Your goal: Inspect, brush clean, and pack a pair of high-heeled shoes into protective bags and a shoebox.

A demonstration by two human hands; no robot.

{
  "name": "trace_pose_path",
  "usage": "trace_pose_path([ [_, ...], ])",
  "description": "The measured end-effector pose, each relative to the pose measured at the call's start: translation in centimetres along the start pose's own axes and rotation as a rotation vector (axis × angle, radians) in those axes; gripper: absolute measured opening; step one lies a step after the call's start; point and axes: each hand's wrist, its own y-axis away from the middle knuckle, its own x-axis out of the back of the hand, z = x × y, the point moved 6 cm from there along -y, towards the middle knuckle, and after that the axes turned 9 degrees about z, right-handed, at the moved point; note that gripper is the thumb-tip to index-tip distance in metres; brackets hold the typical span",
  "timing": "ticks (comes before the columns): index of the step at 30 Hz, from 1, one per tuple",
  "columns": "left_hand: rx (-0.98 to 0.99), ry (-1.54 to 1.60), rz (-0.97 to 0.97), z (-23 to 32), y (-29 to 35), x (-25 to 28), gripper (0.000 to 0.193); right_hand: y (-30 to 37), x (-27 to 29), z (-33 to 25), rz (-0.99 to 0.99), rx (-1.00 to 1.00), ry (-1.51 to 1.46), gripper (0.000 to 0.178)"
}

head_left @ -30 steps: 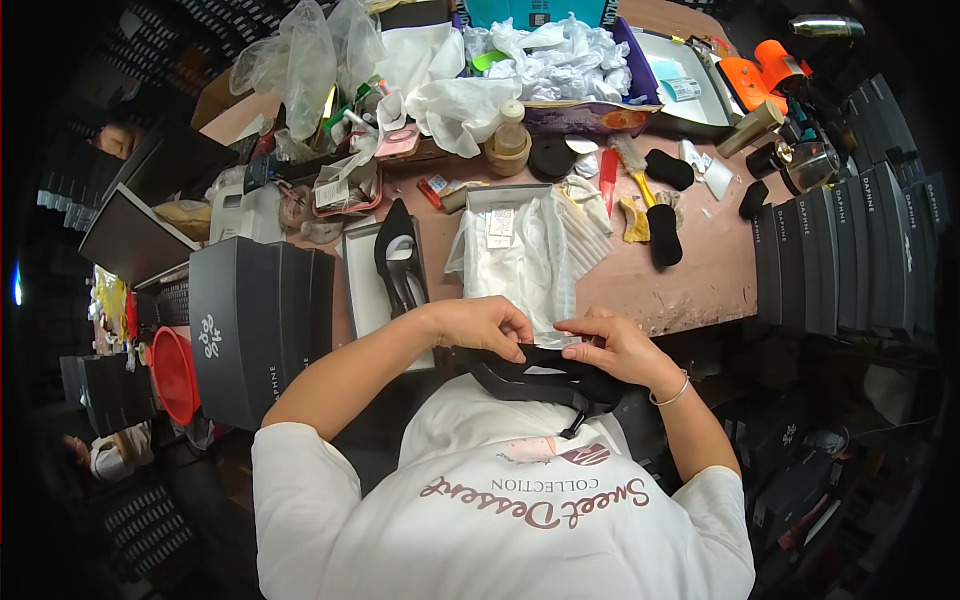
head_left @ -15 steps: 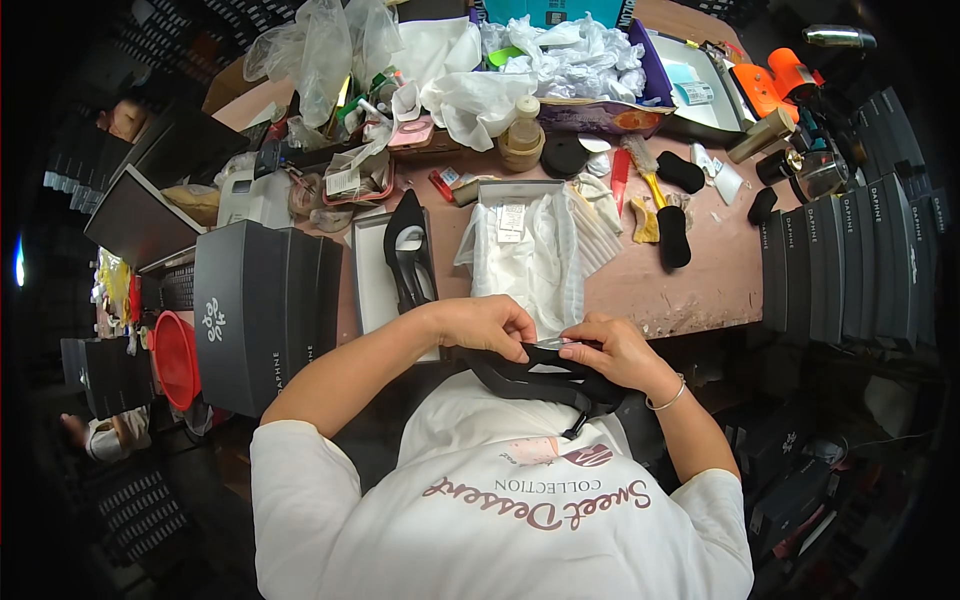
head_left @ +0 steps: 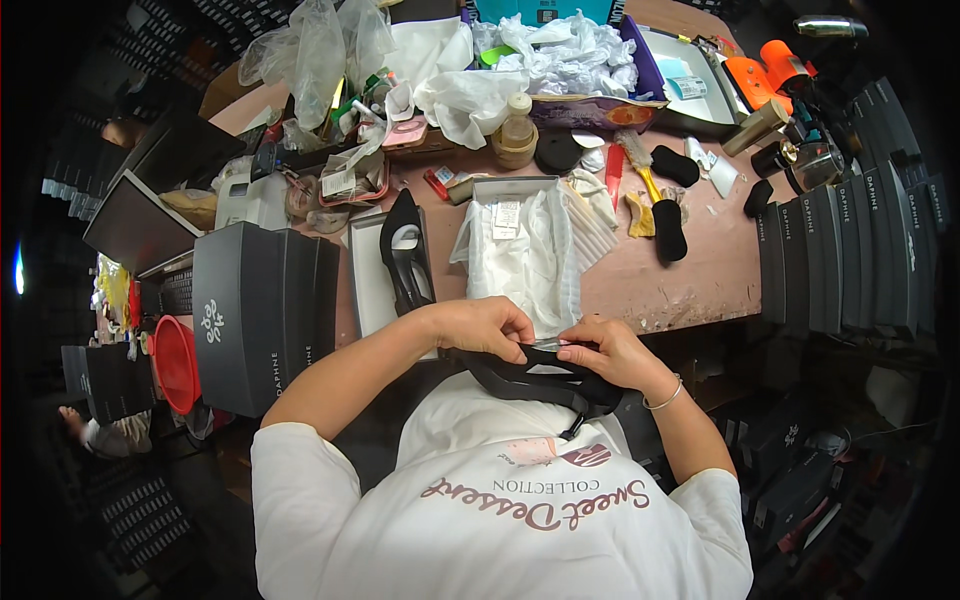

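Close against my shirt front is a black shoe (head_left: pixel 522 386) with a strap and buckle. My left hand (head_left: pixel 490 328) pinches its upper edge with thumb and fingers. Across from it, my right hand (head_left: pixel 606 352) is closed at the same edge, with a small silvery piece (head_left: pixel 548 344) at its fingertips; its kind is unclear. Just beyond my hands lies an open shoe box (head_left: pixel 514 186) lined with white tissue paper (head_left: pixel 522 262), a printed label on top. To its left, another black pointed shoe (head_left: pixel 408 268) rests in a shallow grey tray or lid (head_left: pixel 368 270).
Dark shoe boxes stand at the left (head_left: pixel 240 310) and in a row at the right (head_left: pixel 818 260). A yellow-handled brush (head_left: pixel 648 178), black pads (head_left: pixel 669 232) and a lidded bottle (head_left: pixel 517 130) lie farther back. Behind them, a purple carton (head_left: pixel 600 115) holds crumpled paper.
The view has shifted slightly. Both hands keep their places at the shoe's edge, and the silvery piece by the right fingertips shows a little more.
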Motion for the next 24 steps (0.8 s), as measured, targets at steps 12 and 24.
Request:
trace_pose_path([
  [12, 0.004, 0.015, -0.005, -0.1, -0.2, -0.2, 0.013, 0.3, 0.3, 0.8, 0.088, -0.041, -0.112, 0.027],
  [24, -0.11, 0.145, 0.189, -0.7, 1.8, 3.0, 0.016, 2.9, 3.1, 8.9, 0.391, -0.401, -1.051, 0.037],
])
